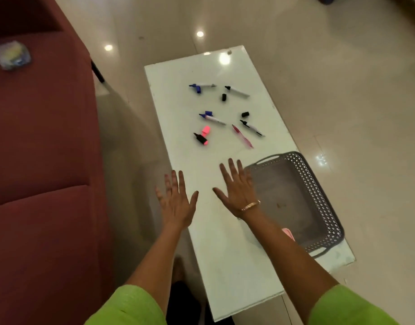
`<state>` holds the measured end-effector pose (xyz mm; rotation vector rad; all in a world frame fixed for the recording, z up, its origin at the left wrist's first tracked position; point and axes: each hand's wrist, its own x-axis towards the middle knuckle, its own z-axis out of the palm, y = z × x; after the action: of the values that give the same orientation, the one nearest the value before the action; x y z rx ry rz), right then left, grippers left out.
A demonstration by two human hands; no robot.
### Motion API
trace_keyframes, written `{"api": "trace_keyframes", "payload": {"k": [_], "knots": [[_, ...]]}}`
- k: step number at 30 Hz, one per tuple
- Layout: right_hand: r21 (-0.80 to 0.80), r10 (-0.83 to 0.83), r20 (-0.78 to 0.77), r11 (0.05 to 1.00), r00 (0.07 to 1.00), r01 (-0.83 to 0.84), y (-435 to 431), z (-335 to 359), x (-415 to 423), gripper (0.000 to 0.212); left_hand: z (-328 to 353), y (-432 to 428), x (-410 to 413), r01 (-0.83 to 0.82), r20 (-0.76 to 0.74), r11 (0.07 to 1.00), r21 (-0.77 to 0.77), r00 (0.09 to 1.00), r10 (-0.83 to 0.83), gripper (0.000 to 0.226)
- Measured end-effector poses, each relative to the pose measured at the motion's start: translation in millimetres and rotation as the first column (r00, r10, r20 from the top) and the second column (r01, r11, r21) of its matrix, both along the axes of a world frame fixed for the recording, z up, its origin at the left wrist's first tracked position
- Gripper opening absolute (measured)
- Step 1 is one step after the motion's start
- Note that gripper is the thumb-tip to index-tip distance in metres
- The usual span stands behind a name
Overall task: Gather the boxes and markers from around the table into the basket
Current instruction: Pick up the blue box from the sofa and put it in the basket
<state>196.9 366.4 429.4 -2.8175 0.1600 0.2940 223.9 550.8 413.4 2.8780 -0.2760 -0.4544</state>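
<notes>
Several uncapped markers lie scattered on the far half of the white table (225, 254): two blue markers (203, 86) (212, 118), two black markers (237, 91) (251, 127), a pink pen (242, 136) and a pink highlighter (201, 138) with its pink cap (206, 130) beside it. Loose black caps (224, 97) (245, 114) lie near them. A grey perforated basket (326, 207) stands on the table's right side, with something pink (288, 233) at its near edge. My left hand (177, 202) and my right hand (237, 188) hover flat over the table, fingers spread, holding nothing.
A dark red sofa (42, 184) runs along the left, with a small clear plastic box (11, 55) on its arm. Glossy beige floor tiles (342, 90) surround the table.
</notes>
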Motion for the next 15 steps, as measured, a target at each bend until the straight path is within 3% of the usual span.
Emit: {"api": "trace_keyframes", "payload": {"k": [6,11,15], "knots": [[-0.035,0.15,0.031,0.988,0.988,-0.149,87.7,15.9,135.9,0.074,27.4,74.3,125.0,-0.056,0.063,0.998,0.011,0.996,0.056,0.074],[-0.024,0.206,0.014,0.978,0.978,-0.206,186.1,26.7,298.6,0.076,46.8,180.4,286.0,-0.137,0.118,0.989,0.058,0.985,0.13,0.078],[-0.055,0.211,0.039,0.976,0.977,-0.209,196.9,29.9,344.0,0.078,59.2,198.6,324.8,-0.066,0.118,0.992,0.107,0.992,0.053,0.078]]}}
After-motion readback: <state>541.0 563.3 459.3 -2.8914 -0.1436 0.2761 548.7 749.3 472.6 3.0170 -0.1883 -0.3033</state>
